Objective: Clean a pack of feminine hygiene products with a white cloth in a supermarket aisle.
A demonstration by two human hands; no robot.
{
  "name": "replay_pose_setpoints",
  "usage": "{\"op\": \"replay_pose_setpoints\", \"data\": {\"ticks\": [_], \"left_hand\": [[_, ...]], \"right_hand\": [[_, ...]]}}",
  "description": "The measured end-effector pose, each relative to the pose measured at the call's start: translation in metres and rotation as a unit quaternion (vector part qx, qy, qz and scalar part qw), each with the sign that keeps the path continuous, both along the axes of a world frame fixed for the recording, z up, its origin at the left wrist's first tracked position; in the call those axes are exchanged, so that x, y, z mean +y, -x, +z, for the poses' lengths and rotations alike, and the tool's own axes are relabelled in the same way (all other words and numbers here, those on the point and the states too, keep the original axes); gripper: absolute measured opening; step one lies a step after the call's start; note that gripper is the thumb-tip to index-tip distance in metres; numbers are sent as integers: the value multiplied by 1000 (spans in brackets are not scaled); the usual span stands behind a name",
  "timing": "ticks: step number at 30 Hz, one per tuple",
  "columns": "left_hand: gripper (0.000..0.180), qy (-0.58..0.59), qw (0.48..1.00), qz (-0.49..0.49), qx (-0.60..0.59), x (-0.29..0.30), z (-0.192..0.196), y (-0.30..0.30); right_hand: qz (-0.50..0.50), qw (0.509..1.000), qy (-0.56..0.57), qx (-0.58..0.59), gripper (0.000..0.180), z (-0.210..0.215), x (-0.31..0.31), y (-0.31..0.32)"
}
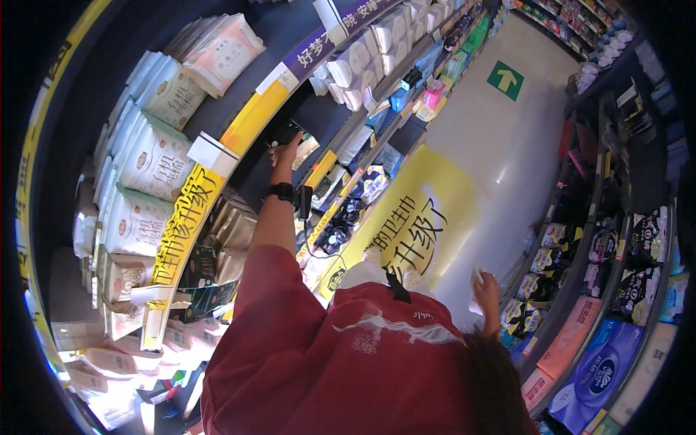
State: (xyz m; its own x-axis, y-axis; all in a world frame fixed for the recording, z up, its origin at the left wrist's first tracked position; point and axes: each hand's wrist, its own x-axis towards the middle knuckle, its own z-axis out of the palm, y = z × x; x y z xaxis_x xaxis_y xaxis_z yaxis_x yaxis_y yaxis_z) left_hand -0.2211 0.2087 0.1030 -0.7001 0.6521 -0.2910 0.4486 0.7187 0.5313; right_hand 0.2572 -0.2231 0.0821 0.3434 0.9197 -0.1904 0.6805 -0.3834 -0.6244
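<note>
My left arm reaches into a dark gap on the left-hand shelf. My left hand (pixel 286 153) is open there, its fingers apart, beside a small white and dark package (pixel 307 149); I cannot tell if they touch. A watch with a dark band (pixel 283 191) is on that wrist. Low at my right side, over the aisle floor, my right hand (pixel 487 293) is closed on a small white item (pixel 475 284), too small to identify. White soft packs (pixel 154 156) and a pink pack (pixel 226 54) stand on the shelf left of my left arm.
Yellow shelf-edge strips (pixel 255 114) curve along the left shelving. A yellow floor sticker (pixel 417 217) lies in the aisle, with a green arrow sign (pixel 505 80) farther on. The right shelving carries black packs (pixel 641 297) and a purple-blue pack (pixel 598 373).
</note>
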Motion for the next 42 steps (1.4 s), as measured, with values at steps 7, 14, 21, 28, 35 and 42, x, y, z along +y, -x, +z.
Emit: {"op": "replay_pose_setpoints", "data": {"ticks": [7, 14, 21, 28, 35, 42], "left_hand": [[120, -180, 982, -48, 34, -40, 30, -53], [106, -369, 876, -238, -199, -150, 92, -161], [80, -317, 795, -334, -396, -218, 120, -209], [54, -362, 808, -305, -351, -233, 123, -205], [52, -412, 785, -202, -417, -241, 113, -217], [51, -419, 786, -145, -431, -240, 118, -207]], "right_hand": [[-35, 997, -53, 53, 33, 30, 21, 21], [-12, 924, -243, 296, 44, 106, 128, 74], [88, 869, -402, 274, 49, 172, 194, 138], [82, 888, -361, 273, 50, 174, 174, 156], [110, 940, -293, 133, 47, 170, 144, 147], [204, 952, -208, 96, 39, 136, 108, 115]]}}
